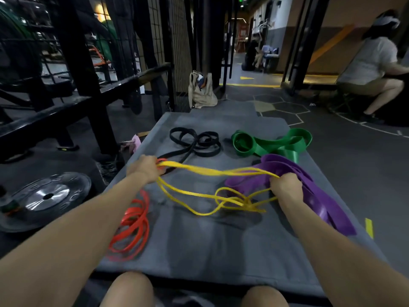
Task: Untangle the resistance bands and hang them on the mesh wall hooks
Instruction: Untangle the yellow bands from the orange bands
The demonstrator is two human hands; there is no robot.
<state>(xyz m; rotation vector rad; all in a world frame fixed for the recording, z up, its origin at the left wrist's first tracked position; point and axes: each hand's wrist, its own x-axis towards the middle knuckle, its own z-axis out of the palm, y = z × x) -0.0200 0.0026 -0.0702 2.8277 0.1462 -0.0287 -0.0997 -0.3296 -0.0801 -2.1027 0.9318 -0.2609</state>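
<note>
A thin yellow band [212, 172] stretches between my hands above the grey mat [221, 247], its lower loops knotted near the right. My left hand [145, 168] grips its left end; my right hand [286, 187] grips its right end. An orange band [132, 227] lies coiled at the mat's left edge, one strand reaching up to my left hand. A black band [197, 141] lies looped at the far left of the mat, a wide green band [272, 144] at the far right, and a wide purple band [318, 196] under and beyond my right hand. The mesh wall [170, 41] stands behind.
A black steel rack [88, 85] runs along the left, with a weight plate [44, 196] on the floor beside it. A beige bag [201, 90] leans by the mesh. A person [371, 69] squats at the far right. My knees are at the mat's near edge.
</note>
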